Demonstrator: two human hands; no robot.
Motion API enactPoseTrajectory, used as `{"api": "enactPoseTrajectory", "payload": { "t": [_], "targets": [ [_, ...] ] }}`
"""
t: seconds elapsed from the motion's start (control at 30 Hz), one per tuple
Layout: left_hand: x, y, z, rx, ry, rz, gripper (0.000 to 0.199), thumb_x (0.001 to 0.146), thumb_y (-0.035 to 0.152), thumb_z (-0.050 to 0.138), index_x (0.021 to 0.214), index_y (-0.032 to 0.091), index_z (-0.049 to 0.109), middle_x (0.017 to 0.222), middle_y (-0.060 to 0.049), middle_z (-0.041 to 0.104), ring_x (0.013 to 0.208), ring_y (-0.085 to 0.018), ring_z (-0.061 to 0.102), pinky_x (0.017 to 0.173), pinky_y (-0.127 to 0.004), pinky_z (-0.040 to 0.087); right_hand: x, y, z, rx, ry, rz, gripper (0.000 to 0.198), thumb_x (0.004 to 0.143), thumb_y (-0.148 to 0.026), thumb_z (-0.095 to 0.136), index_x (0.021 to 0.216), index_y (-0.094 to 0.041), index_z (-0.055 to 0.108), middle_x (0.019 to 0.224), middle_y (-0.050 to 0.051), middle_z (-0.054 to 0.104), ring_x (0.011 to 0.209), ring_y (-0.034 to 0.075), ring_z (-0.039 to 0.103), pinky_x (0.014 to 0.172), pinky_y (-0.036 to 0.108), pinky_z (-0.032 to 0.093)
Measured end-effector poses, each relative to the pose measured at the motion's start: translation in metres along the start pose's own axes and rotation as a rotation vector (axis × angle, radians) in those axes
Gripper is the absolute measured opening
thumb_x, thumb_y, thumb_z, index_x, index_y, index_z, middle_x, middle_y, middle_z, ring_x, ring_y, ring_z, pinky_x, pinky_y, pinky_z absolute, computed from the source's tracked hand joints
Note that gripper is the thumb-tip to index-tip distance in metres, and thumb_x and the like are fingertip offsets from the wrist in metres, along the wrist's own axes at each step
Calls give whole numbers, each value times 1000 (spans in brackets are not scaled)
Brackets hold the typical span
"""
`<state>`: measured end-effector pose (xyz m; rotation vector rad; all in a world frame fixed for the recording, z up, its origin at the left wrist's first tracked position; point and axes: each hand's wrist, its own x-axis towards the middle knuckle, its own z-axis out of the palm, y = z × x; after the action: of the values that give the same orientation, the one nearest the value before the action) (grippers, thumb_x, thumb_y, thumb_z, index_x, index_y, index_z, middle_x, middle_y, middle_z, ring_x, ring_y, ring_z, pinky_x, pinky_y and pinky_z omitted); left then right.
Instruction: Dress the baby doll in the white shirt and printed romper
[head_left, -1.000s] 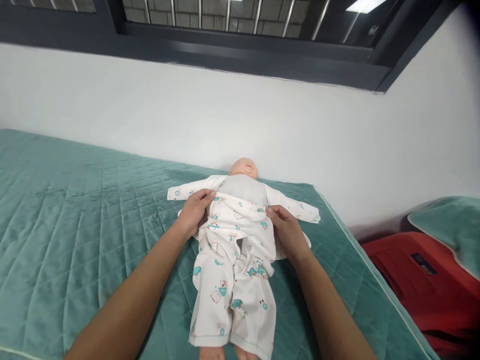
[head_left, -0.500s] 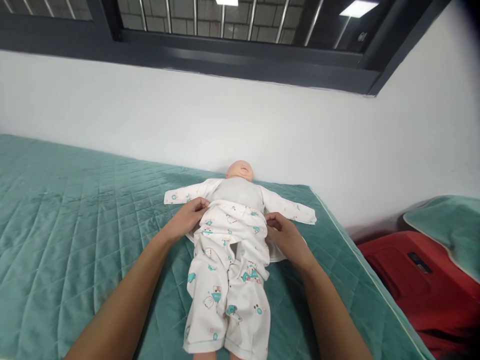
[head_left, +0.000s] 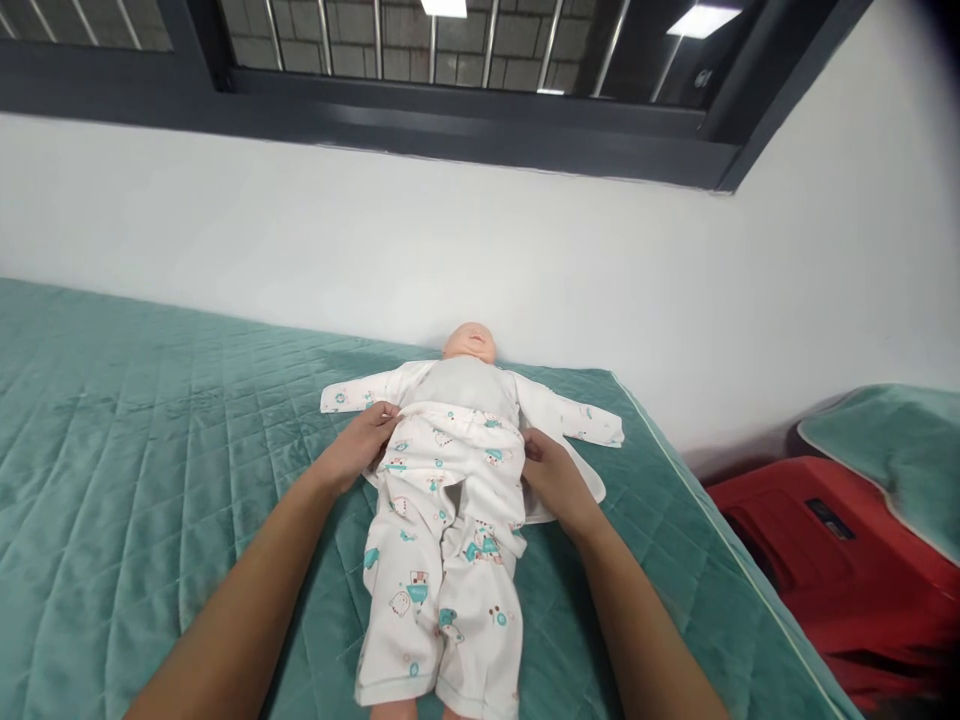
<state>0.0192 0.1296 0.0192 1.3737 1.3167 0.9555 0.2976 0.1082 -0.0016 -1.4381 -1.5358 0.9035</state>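
A baby doll (head_left: 470, 342) lies on its back, head toward the wall, arms spread in the sleeves of an open white printed jacket (head_left: 581, 420). Its torso is covered in plain pale cloth. White printed baby pants (head_left: 442, 520) cover its legs, pulled up over the belly, with the feet cut off by the bottom edge. My left hand (head_left: 365, 440) pinches the pants' waistband at the left side. On the opposite side, my right hand (head_left: 553, 475) has its fingers curled at the pants' edge, above the spread jacket flap; its fingertips are partly hidden.
The doll lies on a green quilted bed cover (head_left: 187, 480) against a white wall (head_left: 375, 250). A dark-framed window (head_left: 420, 120) with metal bars is above. Beyond the bed's right edge stands a red plastic object (head_left: 810, 540), with green cloth (head_left: 892, 450) over part of it.
The whole view has shifted slightly, so the doll appears a little farther left. My right hand has drawn slightly away from the doll's sleeve, and more of the jacket flap shows. Both hands stay at the waistband.
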Motion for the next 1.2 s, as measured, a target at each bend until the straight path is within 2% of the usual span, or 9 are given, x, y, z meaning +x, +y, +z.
{"api": "enactPoseTrajectory", "payload": {
  "t": [0.17,0.33,0.5,0.67,0.77,0.97,1.1,1.2],
  "targets": [
    [0,-5,-2,-70,21,47,36,76,55,62,79,20,52,68,2,56,63,-14,51,55,-24,37,6,10,-10,37,150,41,14,70,-31,61,79,-22,63,70,0,66,67,18,58,64,31,47],
    [1,-11,-2,-152,46,45,37,76,54,63,79,19,51,67,3,53,61,-13,48,55,-23,37,8,11,-13,144,258,5,24,70,-39,64,87,-22,65,73,3,67,71,21,60,66,33,49],
    [-3,2,-1,-12,-36,29,30,72,49,63,77,20,54,67,1,58,66,-17,53,55,-24,39,8,9,-3,49,184,29,25,74,-41,62,88,-21,66,79,3,70,75,21,61,68,33,48],
    [-2,9,-5,83,-135,95,16,65,33,63,72,21,56,67,1,61,70,-19,57,56,-26,42,11,12,0,-128,177,47,16,75,-31,58,87,-24,66,81,3,71,82,23,62,72,34,47],
    [3,7,-7,139,-183,115,16,56,25,64,71,21,58,70,0,64,73,-22,59,58,-28,44,12,14,1,-193,153,39,17,71,-22,56,85,-25,65,82,3,71,84,24,61,74,34,46],
    [19,5,-5,165,-168,64,13,50,21,61,63,21,59,63,-1,65,69,-24,60,57,-29,43,23,12,1,-234,86,39,24,64,-17,60,87,-22,63,84,3,71,82,23,62,73,32,46],
    [30,12,-3,143,-201,10,11,48,19,61,59,21,60,58,-1,64,66,-25,62,56,-29,44,33,6,-7,-237,-15,64,20,58,-12,61,75,-21,65,68,4,69,68,21,61,64,31,44],
    [32,15,-1,127,-207,-7,13,48,18,62,61,21,61,58,-2,65,65,-24,63,56,-29,45,32,4,-9,-243,-12,46,18,57,-12,61,71,-21,66,67,4,70,69,23,62,65,31,45]
  ]
}}
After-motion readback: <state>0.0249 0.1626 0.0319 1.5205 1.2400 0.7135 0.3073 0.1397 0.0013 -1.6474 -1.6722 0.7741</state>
